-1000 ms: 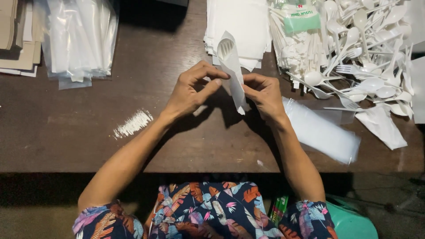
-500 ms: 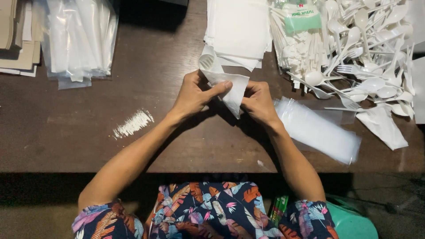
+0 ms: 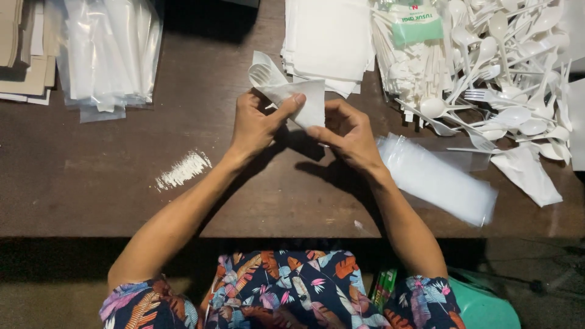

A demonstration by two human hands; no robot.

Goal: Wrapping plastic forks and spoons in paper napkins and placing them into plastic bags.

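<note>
Hands are working together over a dark wooden table (image 3: pixel 91 201), both closing on a folded white napkin (image 3: pixel 308 103) that is wrapping around white plastic cutlery (image 3: pixel 261 74). The left hand (image 3: pixel 256 125) is pinching the napkin's left edge, its thumb lying across the paper's face and the fingers curling behind it, while the cutlery's rounded end is poking out just above its knuckles. The right hand (image 3: pixel 347 131) is gripping the napkin's lower right corner between thumb and bent fingers, close beside the left, with the bundle sitting between the two hands and raised slightly above the tabletop. Just beyond the fingertips, a stack of white napkins (image 3: pixel 329 39) is lying flat. Farther out past the right hand, a loose heap of white plastic spoons and forks (image 3: pixel 506 67) is spreading across the table, with a small green-and-white packet (image 3: pixel 415 23) resting at its near edge. Just to the right of the right wrist, a pile of clear plastic sleeves (image 3: pixel 436 180) is lying at an angle. Well away to the left of the left hand, a larger bundle of clear plastic bags (image 3: pixel 109 52) is sitting, and a white powdery smear (image 3: pixel 183 169) is marking the wood beside the left forearm.
</note>
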